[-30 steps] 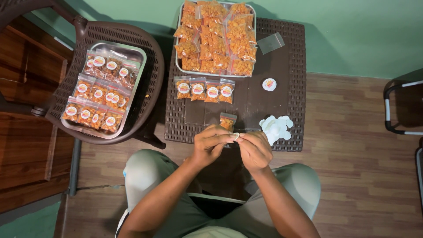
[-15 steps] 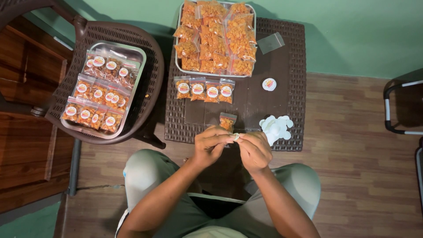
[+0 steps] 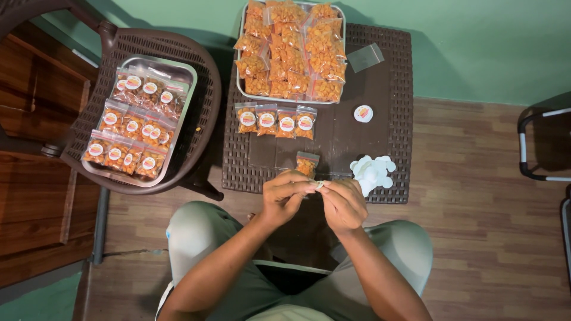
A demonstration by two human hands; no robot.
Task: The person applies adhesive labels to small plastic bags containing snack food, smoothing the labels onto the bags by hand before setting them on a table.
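My left hand and my right hand meet at the near edge of a small dark woven table, fingertips pinching a small round white sticker between them. Just beyond my fingers lies one small clear packet of orange snacks. A pile of white round sticker backings sits to the right of it. A row of several labelled packets lies farther back, with a single round label to its right.
A metal tray heaped with unlabelled orange snack packets stands at the table's far side, an empty clear bag beside it. On a brown woven chair at left, another tray holds several labelled packets. A dark chair frame stands at right.
My hands stay together at the table's near edge; the fingers have shifted slightly around the small sticker. Nothing else has moved.
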